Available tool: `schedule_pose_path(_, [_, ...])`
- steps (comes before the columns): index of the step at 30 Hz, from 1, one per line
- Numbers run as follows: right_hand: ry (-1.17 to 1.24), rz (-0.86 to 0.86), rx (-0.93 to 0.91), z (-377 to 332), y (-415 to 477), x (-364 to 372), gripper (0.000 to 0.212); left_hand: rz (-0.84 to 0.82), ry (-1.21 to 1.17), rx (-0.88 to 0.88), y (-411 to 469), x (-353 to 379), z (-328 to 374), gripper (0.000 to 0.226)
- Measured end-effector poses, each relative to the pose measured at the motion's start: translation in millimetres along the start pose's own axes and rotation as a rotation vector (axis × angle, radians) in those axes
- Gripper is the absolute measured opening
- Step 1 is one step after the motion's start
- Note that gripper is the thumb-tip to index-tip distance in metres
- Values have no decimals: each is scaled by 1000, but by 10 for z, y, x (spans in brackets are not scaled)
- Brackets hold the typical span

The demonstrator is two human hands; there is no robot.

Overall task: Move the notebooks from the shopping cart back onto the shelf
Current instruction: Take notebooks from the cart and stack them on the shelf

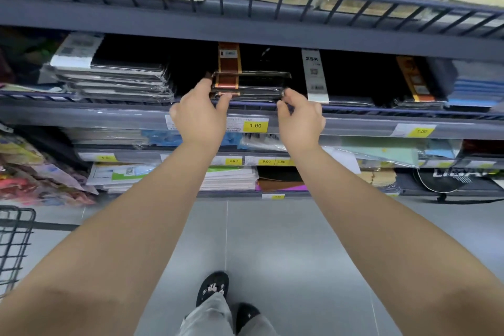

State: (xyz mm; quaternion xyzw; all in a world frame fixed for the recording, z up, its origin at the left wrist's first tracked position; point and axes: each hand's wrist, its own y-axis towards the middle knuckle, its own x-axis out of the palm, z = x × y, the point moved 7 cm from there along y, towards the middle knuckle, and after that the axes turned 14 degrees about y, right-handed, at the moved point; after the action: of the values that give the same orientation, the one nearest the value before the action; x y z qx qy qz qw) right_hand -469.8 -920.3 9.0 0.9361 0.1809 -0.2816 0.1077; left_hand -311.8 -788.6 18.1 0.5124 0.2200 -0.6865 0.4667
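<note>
Notebooks, a small stack of flat black ones wrapped in shiny clear plastic with an orange-brown paper band (pixel 249 84), lie at the front of the grey metal shelf (pixel 354 123), just behind its thin blue rail. The stack is long from side to side, so its two short ends point left and right, one toward each hand. The left hand (pixel 199 114) is at the left end, with its fingers (pixel 225 99) curled narrow against the front corner near the band and the thumb up along the side. The right hand (pixel 300 117) is at the right end, and its fingers (pixel 282 105) pinch narrow at the bottom corner of the wrap. Both hands touch the stack, and neither one is nearer than the other (they sit about level). The stack lies straight ahead of the fingers, deeper into the dark shelf, so I think the next push has to go straight back. It looks like it is nearly in its place. The black wire shopping cart (pixel 15 243) stands well apart, low on the left, and I cannot tell what is in it.
</note>
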Motion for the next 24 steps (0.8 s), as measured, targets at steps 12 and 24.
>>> schedule_pose_path(12, [156, -23, 45, -29, -79, 28, 30, -42, -80, -24, 26, -71, -12, 41])
schedule_pose_path(24, [353, -23, 120, -141, 63, 47, 53, -23, -317, -39, 4, 6, 27, 47])
